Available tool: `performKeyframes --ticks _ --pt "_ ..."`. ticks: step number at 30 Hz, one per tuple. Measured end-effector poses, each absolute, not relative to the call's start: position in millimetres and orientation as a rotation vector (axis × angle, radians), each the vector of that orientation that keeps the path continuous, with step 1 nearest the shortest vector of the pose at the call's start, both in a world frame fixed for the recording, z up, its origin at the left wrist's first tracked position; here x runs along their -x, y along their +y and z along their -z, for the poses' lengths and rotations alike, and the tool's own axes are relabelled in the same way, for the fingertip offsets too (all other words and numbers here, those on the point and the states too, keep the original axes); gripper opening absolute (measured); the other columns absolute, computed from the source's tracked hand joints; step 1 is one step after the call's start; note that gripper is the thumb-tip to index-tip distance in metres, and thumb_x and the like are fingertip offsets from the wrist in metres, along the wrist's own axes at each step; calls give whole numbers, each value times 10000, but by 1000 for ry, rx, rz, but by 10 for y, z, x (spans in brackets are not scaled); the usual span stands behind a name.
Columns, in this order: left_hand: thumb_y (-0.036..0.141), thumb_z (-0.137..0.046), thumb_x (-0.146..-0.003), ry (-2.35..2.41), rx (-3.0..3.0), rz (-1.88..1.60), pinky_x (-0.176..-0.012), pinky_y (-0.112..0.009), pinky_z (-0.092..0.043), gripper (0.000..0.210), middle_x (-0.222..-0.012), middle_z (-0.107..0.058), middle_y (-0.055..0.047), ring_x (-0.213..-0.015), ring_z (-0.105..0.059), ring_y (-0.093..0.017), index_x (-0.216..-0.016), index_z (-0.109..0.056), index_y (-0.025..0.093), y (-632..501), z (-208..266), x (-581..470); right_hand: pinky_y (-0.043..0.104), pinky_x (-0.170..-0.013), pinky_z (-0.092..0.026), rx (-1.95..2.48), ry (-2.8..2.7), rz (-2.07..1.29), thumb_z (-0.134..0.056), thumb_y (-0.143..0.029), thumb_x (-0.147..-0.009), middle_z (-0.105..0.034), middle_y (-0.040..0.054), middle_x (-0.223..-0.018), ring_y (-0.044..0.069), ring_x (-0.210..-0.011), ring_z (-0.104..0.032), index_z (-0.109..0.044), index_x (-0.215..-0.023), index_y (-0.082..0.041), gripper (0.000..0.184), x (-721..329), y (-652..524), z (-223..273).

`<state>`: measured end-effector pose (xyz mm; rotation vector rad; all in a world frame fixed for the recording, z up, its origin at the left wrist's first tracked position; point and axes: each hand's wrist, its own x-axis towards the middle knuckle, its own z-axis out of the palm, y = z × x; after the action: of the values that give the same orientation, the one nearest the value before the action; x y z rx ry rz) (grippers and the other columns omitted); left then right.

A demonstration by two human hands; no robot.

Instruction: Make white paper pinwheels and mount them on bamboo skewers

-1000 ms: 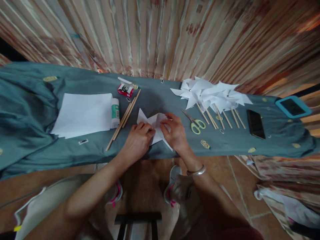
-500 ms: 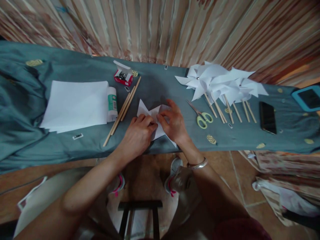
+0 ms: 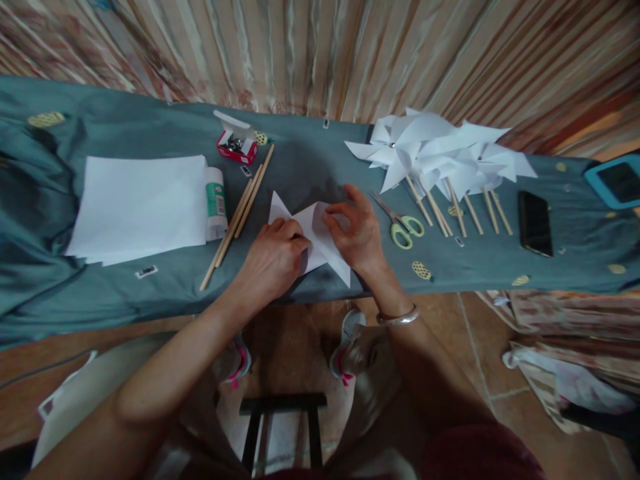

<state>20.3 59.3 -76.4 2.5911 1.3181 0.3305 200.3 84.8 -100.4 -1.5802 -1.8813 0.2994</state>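
Note:
A white paper pinwheel [image 3: 317, 234], cut with pointed blades, lies near the front edge of the cloth-covered table. My left hand [image 3: 277, 257] is closed over its left part, fingers curled and pressed on the paper; its fingertips are partly hidden. At the upper right of the pinwheel, thumb and forefinger of my right hand [image 3: 356, 230] come together at the edge of a paper flap, the other fingers raised. Green-handled scissors [image 3: 401, 230] rest to the right of that hand. Several wooden sticks [image 3: 240, 213] lie left of my left hand.
White paper sheets [image 3: 137, 207] are stacked at left beside a glue bottle [image 3: 215, 202]. Behind the sticks stands an open red box [image 3: 237, 148] of small metal pieces. Finished pinwheels on sticks [image 3: 440, 153] lie at back right, near a black phone [image 3: 535, 223] and a blue-framed device [image 3: 617, 183].
My right hand has drawn back to the right from the middle of the pinwheel, uncovering more of the paper. My left hand stays pressed on it. The view has shifted slightly.

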Motion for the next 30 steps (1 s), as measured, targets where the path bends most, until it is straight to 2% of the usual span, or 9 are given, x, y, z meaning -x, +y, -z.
performKeyframes --ticks 7,15,19,24,27,30 --pt "145 -500 -833 1327 -2516 -382 -851 -446 -508 253 -953 -653 -117 -923 -587 -265 -907 -740 117 622 733 -232 502 -1055 -426 1554 -1878 -286 -584 -259 -855 -531 116 -1383 291 -1258 -523 -700 -959 -194 169 -2147 855 1082" --pt "151 -480 -838 1219 -2408 -487 -836 -383 -521 269 -923 -667 -92 -887 -612 -219 -895 -742 131 689 718 -174 513 -1071 -404 1554 -1856 -316 -573 -265 -868 -514 118 -1411 300 -1275 -511 -702 -955 -190 173 -2242 833 1038" --pt "137 -509 -822 1203 -2413 -499 -847 -393 -522 246 -929 -663 -91 -903 -607 -223 -911 -739 129 689 722 -163 483 -1111 -375 1501 -1884 -360 -626 -311 -858 -456 123 -1461 286 -1343 -446 -690 -958 -186 173 -2138 767 932" --pt "126 -510 -867 1201 -2547 -442 -850 -393 -514 223 -936 -640 -99 -938 -576 -234 -928 -725 130 621 730 -163 523 -1119 -359 1566 -1963 -432 -762 -338 -749 -333 162 -1541 319 -1423 -331 -561 -1265 -198 571 -1979 667 893" --pt "113 -499 -882 1230 -2651 -394 -814 -398 -514 223 -943 -634 -101 -927 -556 -246 -961 -706 131 569 742 -165 570 -1113 -340 1617 -1962 -435 -753 -361 -754 -337 134 -1543 336 -1429 -314 -532 -1299 -230 602 -1953 691 929" --pt "99 -500 -879 1232 -2699 -341 -797 -397 -505 227 -977 -632 -112 -931 -548 -257 -1009 -686 112 536 749 -166 577 -1106 -337 1641 -1959 -429 -733 -397 -767 -348 156 -1531 344 -1425 -318 -528 -1306 -207 607 -1944 736 932"
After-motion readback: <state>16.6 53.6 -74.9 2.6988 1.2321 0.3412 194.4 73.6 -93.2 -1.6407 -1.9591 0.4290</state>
